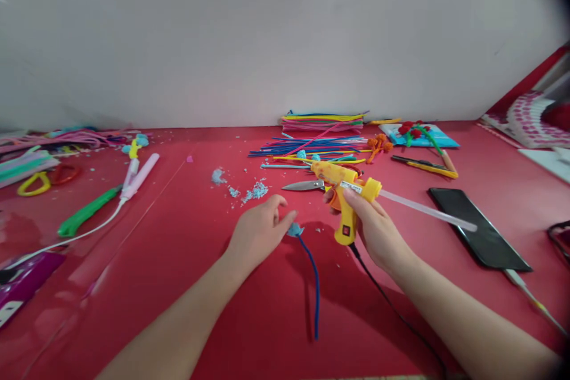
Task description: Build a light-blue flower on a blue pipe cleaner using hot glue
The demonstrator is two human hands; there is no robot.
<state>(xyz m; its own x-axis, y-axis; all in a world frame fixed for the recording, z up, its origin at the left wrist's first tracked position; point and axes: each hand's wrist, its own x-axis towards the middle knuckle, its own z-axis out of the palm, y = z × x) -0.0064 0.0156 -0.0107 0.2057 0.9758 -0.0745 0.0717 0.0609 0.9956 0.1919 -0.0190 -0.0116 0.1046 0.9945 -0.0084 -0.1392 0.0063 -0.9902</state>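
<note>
Closed tight, the grip of the right hand [376,227] wraps the handle of a yellow glue gun [344,187] just right of the frame's centre, fingers folded round the handle with the forefinger up near the barrel. Its long axis runs from upper left to lower right: the nozzle points to the upper left, toward the scissors [306,185] lying just beside it, and a clear glue stick [427,210] juts from the back toward the right. A black cord [392,303] trails from the handle's foot toward the bottom edge. The left hand [258,230], left of centre, keeps a narrow grip, fingers curled and the thumb tip touching the pale blue bud [294,230] at the top of a dark blue pipe cleaner [315,285]; whether the bud is pinched or only touched I cannot tell. That stem lies on the red table [187,285] and runs from the bud down toward the bottom of the frame, bending slightly. Pale blue crumbs [255,191] are scattered above the left hand. Farther up, loose pipe cleaners [312,145] lie before a flat stack of coloured sheets [321,122]. A black phone [481,230] lies at the right, well apart from the hands, and a pink corded tool [139,175] lies at the left.
</note>
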